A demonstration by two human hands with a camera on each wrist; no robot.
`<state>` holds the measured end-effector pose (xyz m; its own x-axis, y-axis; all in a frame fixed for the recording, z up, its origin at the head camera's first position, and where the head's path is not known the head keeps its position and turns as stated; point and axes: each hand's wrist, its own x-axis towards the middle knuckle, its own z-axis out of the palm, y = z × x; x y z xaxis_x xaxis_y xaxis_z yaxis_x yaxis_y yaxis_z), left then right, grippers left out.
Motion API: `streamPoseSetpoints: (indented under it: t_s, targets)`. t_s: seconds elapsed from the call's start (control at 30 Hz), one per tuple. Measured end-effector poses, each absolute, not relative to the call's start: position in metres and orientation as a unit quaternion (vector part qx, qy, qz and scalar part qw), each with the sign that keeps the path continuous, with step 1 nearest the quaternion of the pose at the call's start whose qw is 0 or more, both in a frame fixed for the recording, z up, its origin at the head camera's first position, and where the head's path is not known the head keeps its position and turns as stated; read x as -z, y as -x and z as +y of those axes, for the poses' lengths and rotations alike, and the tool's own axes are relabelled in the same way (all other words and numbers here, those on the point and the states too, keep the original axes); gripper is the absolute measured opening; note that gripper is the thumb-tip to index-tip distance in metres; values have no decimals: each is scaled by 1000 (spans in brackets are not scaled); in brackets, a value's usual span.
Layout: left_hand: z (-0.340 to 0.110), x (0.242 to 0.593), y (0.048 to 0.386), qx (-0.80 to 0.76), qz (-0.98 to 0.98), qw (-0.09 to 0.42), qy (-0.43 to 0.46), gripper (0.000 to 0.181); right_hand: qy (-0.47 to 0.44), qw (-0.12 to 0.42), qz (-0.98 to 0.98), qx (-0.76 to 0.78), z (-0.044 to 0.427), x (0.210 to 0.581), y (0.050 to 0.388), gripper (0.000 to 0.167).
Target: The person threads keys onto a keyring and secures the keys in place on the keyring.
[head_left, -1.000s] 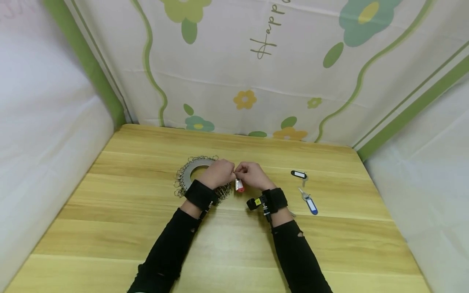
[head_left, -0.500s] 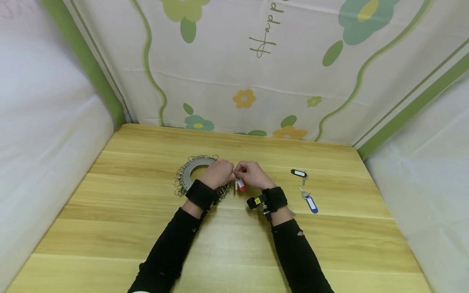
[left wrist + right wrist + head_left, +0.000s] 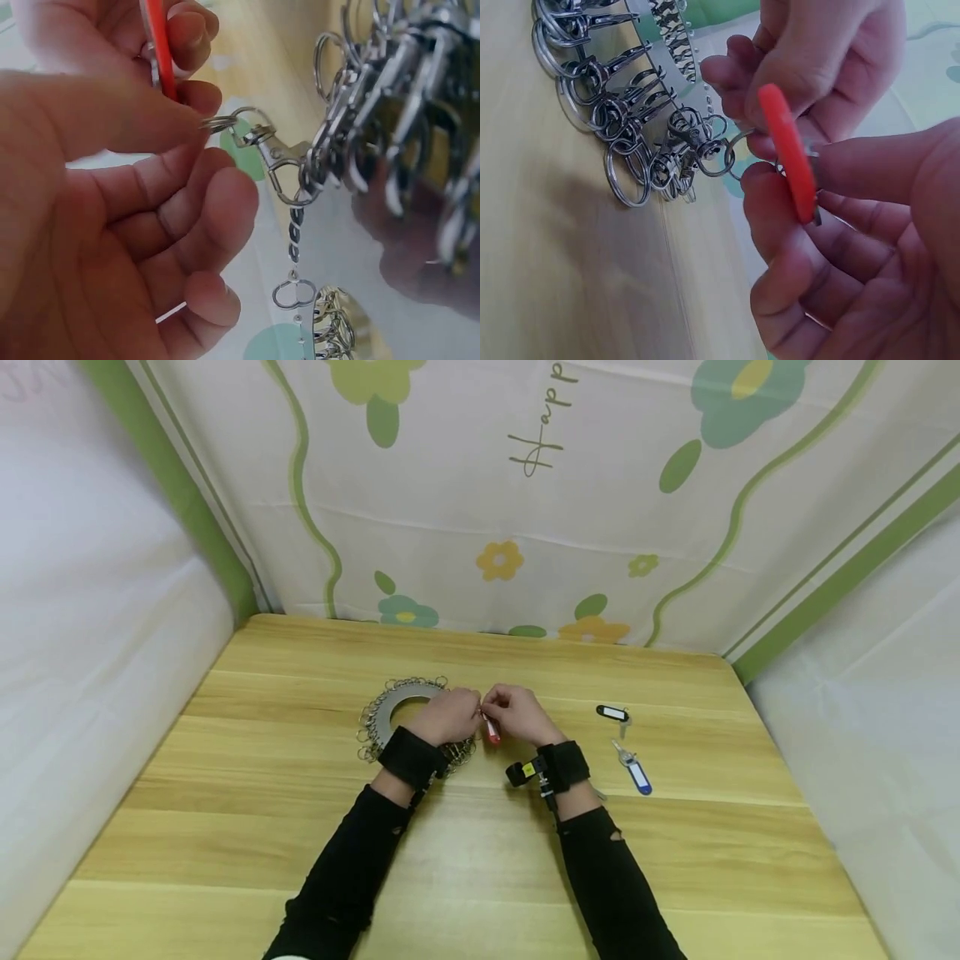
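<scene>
In the head view my left hand (image 3: 448, 716) lies over the right side of a round metal key holder (image 3: 383, 717) hung with many clasps and rings. Its thumb and finger pinch a split ring (image 3: 253, 111), which hangs from a swivel clasp (image 3: 277, 157) on the holder. Close against it, my right hand (image 3: 520, 716) pinches a red key tag (image 3: 787, 142) at the split ring. A bit of metal, perhaps its key, shows behind the tag in the right wrist view. Whether the tag's own ring is threaded onto the split ring is hidden by the fingertips.
To the right on the wooden table (image 3: 720, 860) lie a key with a black tag (image 3: 612, 714) and a key with a blue tag (image 3: 638, 776). A small metal piece (image 3: 600, 795) peeks out beside the right wrist. White cloth walls surround the table's back and sides.
The red tag has turned edge-on and risen slightly toward the fingers; the metal piece beside it no longer shows in the head view. My right hand has lifted a little. The left hand barely moved.
</scene>
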<state>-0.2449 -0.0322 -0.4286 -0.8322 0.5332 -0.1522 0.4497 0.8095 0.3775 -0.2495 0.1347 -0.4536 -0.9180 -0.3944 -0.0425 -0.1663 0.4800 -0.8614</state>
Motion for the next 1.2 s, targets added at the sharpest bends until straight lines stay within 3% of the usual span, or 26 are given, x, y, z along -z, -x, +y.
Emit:
streamPoseSetpoints:
  t_s: [0.53, 0.97, 1.2]
  targets:
    - [-35, 429, 247, -176, 938, 104, -280, 22, 159, 133, 835, 509, 136, 455, 250, 16]
    - [-34, 427, 245, -176, 934, 160, -268, 26, 210, 119, 858, 452, 138, 454, 250, 9]
    - [-35, 428, 246, -201, 935, 138, -258, 20, 177, 132, 857, 466, 137, 452, 250, 9]
